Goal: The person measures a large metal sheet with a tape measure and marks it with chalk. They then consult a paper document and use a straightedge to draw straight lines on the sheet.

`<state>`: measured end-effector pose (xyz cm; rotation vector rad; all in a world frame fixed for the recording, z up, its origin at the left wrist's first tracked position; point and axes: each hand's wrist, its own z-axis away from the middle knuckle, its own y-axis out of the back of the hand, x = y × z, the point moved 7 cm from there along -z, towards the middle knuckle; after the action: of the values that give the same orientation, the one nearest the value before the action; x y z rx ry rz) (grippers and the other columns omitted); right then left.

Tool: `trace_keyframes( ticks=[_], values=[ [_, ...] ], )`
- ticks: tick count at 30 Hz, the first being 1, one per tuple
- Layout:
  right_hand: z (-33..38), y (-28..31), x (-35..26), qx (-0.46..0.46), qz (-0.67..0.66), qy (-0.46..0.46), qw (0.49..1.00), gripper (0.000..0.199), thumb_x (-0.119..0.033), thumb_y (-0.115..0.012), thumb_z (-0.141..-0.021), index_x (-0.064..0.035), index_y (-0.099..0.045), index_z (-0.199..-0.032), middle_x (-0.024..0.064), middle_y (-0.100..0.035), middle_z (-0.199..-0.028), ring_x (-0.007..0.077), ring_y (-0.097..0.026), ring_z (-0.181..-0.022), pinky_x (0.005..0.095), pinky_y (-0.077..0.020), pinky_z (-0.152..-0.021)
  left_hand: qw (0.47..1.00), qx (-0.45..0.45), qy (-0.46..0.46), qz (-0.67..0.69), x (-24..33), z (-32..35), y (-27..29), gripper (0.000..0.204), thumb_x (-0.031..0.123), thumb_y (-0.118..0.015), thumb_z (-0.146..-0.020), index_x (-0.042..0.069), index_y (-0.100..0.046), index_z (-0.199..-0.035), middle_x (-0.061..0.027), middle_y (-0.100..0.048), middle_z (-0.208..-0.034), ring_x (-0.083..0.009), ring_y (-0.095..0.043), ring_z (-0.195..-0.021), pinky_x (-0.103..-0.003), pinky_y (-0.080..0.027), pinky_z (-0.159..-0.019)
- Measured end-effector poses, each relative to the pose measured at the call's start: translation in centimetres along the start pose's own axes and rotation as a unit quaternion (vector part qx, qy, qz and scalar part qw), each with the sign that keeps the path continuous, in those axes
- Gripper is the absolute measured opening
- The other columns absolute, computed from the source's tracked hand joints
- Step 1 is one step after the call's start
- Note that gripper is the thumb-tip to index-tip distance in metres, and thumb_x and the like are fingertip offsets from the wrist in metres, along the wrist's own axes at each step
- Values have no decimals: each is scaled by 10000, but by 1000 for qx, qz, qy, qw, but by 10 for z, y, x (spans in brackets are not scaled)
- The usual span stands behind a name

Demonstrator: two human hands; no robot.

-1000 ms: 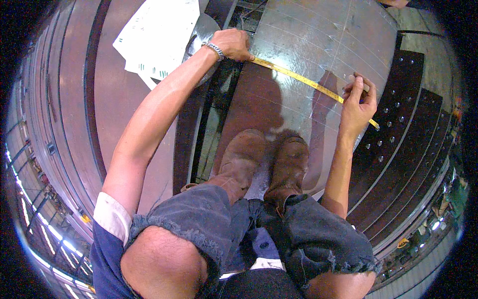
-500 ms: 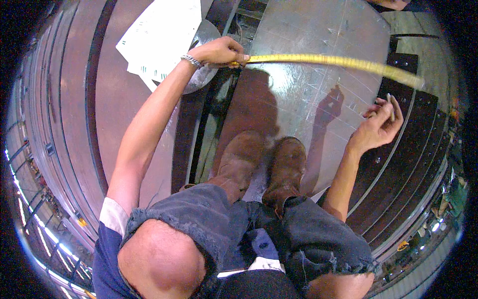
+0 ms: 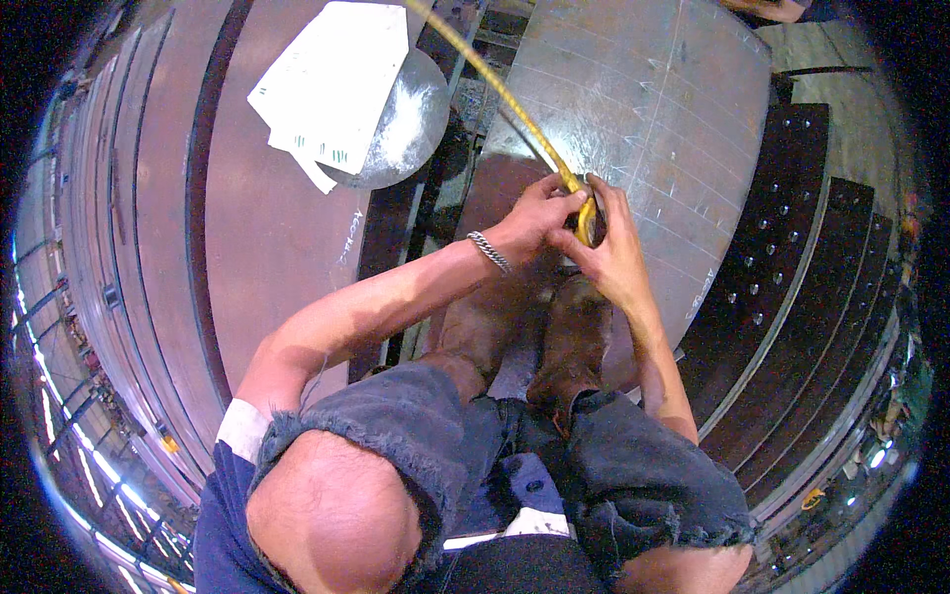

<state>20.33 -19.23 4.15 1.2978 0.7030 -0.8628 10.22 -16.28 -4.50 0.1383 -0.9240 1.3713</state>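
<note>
Just beyond my boots, my two hands meet around a yellow tape measure [image 3: 586,222]. Its yellow blade runs from there up and to the left, out past the top edge of the view. Thumb and fingers of my left hand [image 3: 539,216] pinch the tape where the blade meets the case. My right hand [image 3: 616,252] wraps the case from the right, thumb and fingers curled round it. The case is partly hidden by the fingers. Beneath lies a grey steel plate [image 3: 618,119] with pale scribed lines and marks.
White paper sheets [image 3: 336,84] lie partly over a round metal disc [image 3: 411,124] on the brown steel at left. Dark plates with drilled holes [image 3: 777,233] stand stacked at right. My boots [image 3: 574,332] rest on the plate. At the top right, part of another person's arm [image 3: 772,8] shows.
Both hands have come together in front of my boots, the left moving right and down, the right moving left. The blade, which stretched rightward across the plate, now runs up and left.
</note>
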Motion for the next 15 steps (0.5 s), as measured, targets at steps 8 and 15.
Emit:
trace_keyframes(
  ticks=[8,15],
  values=[
    [16,38,39,-58,3,51,997,541,-144,-718,-775,-29,-574,-1283,184,-610,-1185,370,-619,-1131,441,-493,-976,990,-37,124,-53,-1,0,-1,354,294,-608,-1016,28,-565,-1246,-75,-619,-1085,-189,-670,-891,-327,-593,-739],
    [20,123,96,-39,165,1,985,462,-166,-700,-748,-57,-625,-1191,181,-674,-1024,399,-668,-980,433,-532,-876,962,165,11,-215,72,-24,146,349,306,-705,-947,28,-654,-1153,-80,-690,-958,-171,-702,-804,-272,-561,-630]
  ],
)
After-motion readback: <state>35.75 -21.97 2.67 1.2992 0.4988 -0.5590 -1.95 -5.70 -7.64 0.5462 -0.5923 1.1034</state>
